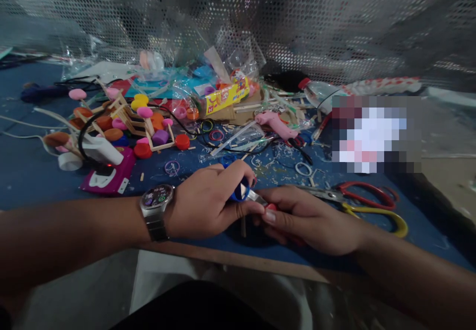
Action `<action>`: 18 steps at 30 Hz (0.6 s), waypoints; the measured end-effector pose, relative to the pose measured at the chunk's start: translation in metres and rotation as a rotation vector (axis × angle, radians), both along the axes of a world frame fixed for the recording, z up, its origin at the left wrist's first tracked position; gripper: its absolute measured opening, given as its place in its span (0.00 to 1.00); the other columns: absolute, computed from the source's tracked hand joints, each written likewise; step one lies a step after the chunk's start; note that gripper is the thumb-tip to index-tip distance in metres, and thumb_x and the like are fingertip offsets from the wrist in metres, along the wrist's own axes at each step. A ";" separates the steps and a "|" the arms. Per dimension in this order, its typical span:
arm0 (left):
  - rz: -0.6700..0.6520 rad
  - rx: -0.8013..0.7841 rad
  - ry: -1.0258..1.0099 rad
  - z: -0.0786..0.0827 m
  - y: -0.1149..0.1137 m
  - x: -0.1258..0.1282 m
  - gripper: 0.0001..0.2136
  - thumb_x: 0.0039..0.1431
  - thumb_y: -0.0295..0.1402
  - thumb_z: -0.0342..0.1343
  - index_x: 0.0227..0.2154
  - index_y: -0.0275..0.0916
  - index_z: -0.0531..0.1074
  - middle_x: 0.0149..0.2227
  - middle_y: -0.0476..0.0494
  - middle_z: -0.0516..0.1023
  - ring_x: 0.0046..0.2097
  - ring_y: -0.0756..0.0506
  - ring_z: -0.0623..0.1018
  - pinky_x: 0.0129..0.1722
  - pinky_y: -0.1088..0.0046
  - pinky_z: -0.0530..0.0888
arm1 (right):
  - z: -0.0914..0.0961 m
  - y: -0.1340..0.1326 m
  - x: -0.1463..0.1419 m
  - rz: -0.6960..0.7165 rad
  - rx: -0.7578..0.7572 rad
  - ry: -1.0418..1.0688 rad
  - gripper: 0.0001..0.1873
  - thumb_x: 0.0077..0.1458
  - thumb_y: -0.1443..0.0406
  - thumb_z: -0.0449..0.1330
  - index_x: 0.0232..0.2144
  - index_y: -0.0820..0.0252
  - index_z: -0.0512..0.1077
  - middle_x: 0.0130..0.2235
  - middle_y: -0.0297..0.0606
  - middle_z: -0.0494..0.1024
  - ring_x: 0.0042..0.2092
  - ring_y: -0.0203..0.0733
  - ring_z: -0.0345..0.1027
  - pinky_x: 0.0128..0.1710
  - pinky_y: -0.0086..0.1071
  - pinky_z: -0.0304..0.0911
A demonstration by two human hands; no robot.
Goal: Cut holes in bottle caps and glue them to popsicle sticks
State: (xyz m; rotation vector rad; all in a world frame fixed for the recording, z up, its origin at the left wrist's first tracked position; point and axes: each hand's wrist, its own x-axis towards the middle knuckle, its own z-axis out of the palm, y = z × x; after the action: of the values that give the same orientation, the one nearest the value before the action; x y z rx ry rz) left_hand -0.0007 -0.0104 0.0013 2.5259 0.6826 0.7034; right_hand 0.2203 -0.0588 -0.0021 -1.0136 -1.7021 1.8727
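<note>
1. A person's left hand (203, 203), a metal wristwatch (157, 202) at its wrist, pinches a round blue plastic cap (234, 194) between thumb and curled fingers, low over the near edge of a blue worktop (422, 211).
2. The right hand (316, 221) closes around a red-handled tool (272, 207), its metal blade pointing toward the cap's open side; whether the blade touches the cap is hard to make out. The two hands meet at the thumbs.
3. Just beyond the right hand lie scissors (336, 194) with one red and one yellow handle.
4. Farther back, a pink glue gun (277, 123) rests among scattered shavings, near a white ring (304, 169).
5. To the left, wooden-stick frames (128, 117) bearing colourful caps stand behind a purple power strip (107, 174), which holds a white plug adapter (102, 151).
6. A yellow printed packet (227, 96) lies amid clear plastic wrapping, with a red-capped plastic bottle (320, 94) to its right.
7. A perforated screen (297, 32) spans the background.
</note>
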 end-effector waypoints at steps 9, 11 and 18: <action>0.003 0.003 -0.027 -0.001 0.001 0.001 0.23 0.69 0.56 0.45 0.43 0.39 0.67 0.36 0.44 0.79 0.34 0.44 0.80 0.36 0.68 0.73 | 0.001 0.000 0.000 0.002 -0.002 0.008 0.24 0.66 0.46 0.56 0.31 0.60 0.65 0.22 0.27 0.66 0.19 0.27 0.54 0.16 0.22 0.48; 0.024 0.010 -0.074 -0.002 0.001 0.001 0.23 0.68 0.56 0.47 0.46 0.39 0.66 0.39 0.43 0.79 0.36 0.45 0.80 0.37 0.69 0.74 | 0.001 0.000 0.000 -0.019 -0.002 0.011 0.23 0.66 0.47 0.57 0.31 0.60 0.66 0.22 0.27 0.67 0.19 0.27 0.54 0.16 0.23 0.48; 0.080 0.006 -0.071 -0.006 -0.002 0.001 0.26 0.69 0.56 0.47 0.52 0.37 0.62 0.42 0.41 0.78 0.35 0.45 0.81 0.37 0.68 0.75 | 0.002 0.000 -0.004 -0.053 -0.019 0.011 0.24 0.65 0.45 0.57 0.32 0.60 0.66 0.22 0.27 0.66 0.19 0.27 0.52 0.15 0.22 0.46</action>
State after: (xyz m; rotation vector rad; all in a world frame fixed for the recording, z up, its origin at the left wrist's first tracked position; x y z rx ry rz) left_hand 0.0003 -0.0127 -0.0046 2.4780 0.7609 0.8201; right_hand 0.2162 -0.0589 0.0002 -1.0441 -1.6385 1.8602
